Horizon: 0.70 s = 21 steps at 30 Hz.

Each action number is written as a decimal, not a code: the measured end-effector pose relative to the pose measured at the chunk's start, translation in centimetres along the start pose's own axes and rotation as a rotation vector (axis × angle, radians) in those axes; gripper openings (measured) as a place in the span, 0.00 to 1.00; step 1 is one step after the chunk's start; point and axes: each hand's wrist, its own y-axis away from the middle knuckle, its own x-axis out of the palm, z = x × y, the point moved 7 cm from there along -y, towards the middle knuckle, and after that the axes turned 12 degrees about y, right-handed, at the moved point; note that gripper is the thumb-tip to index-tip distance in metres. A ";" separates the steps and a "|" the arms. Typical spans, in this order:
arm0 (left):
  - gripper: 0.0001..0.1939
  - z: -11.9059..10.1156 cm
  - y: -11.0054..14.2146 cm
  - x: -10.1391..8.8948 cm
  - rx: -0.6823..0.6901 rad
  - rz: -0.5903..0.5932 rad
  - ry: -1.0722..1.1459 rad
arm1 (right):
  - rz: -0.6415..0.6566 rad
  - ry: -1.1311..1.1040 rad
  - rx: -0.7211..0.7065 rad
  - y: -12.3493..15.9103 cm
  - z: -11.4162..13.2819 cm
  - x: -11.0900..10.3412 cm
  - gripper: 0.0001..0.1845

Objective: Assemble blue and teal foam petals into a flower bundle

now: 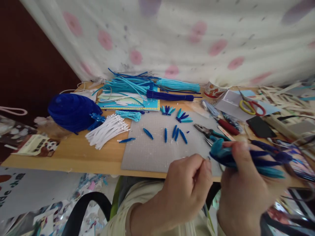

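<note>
My right hand grips a bunch of dark blue and teal pipe-cleaner petals at the right front of the table. Close beside it, my left hand is closed in a pinch; what its fingers hold is hidden. Single blue petals lie spread on the grey cutting mat beyond my hands. Two fan-shaped petal clusters rest near the mat's far edge. Pliers with dark jaws lie just beyond my right hand, their handles partly covered.
Blue pipe cleaners are heaped at the back. On the left sit a large dark blue bundle and white looped strands. Scissors, a red-handled tool, a paper cup and a phone crowd the right.
</note>
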 end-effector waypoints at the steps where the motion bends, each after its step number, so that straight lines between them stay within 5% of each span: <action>1: 0.15 -0.7 -0.1 0.1 0.025 0.016 0.010 | 0.045 -0.013 0.040 0.2 -0.4 0.3 0.08; 4: 0.14 -1.9 -0.5 0.4 0.031 0.045 0.056 | 0.129 -0.024 0.100 1.1 -1.1 0.9 0.08; 12: 0.13 -1.5 -1.0 0.3 -0.050 -0.009 0.088 | 0.178 0.088 -0.053 1.8 -0.1 0.8 0.07; 21: 0.12 -0.4 -1.5 -0.6 -0.114 -0.128 -0.024 | 0.234 0.194 -0.404 2.4 1.7 1.7 0.05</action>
